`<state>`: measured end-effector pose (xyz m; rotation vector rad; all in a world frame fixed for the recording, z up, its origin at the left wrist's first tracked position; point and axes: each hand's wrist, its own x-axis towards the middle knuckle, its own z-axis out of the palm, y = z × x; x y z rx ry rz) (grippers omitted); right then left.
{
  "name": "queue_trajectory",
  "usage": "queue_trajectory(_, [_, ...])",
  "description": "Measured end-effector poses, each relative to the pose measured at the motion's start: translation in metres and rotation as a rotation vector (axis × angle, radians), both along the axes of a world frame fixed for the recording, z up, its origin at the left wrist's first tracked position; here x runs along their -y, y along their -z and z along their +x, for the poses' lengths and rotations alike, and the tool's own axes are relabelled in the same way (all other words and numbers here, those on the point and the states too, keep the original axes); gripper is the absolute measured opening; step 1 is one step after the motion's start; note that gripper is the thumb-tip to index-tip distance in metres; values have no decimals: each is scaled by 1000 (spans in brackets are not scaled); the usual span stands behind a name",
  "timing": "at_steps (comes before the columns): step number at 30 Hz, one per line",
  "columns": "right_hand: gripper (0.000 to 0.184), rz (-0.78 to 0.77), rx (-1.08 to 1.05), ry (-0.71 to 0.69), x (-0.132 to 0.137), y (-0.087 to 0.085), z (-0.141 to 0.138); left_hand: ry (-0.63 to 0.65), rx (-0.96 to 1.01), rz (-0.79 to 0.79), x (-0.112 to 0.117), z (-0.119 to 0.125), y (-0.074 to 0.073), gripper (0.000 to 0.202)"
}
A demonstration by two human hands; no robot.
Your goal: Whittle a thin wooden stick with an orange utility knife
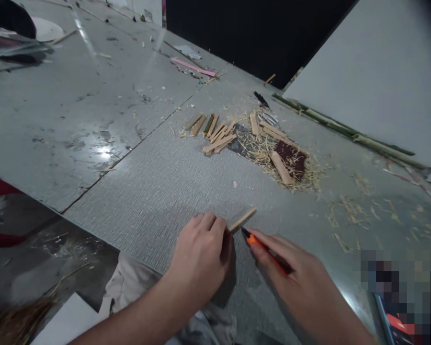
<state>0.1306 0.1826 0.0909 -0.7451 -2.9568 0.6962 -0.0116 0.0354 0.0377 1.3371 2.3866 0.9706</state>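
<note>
My left hand point(201, 254) is closed on a short bamboo strip point(243, 219) that sticks out to the upper right and rests on the grey textured floor mat point(158, 191). My right hand point(298, 278) grips an orange utility knife point(262, 247), whose dark tip sits right beside the strip's held end. Both hands are low in the view, close together.
A row of cut bamboo pieces point(213, 132) lies further ahead, beside a pile of shavings point(290, 167) with more pieces and a dark red block point(290, 155). Long green bamboo poles point(345, 129) run along a white board at the right. Another person's dark shape point(7, 19) shows at top left.
</note>
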Motion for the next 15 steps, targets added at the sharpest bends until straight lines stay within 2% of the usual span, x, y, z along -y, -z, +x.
queue_trajectory(8, [37, -100, 60, -26, 3, 3, -7, 65, -22, -31, 0, -1, 3, 22])
queue_trajectory(15, [40, -2, 112, -22, 6, 3, -5, 146, -25, -69, 0, -4, 0, 22])
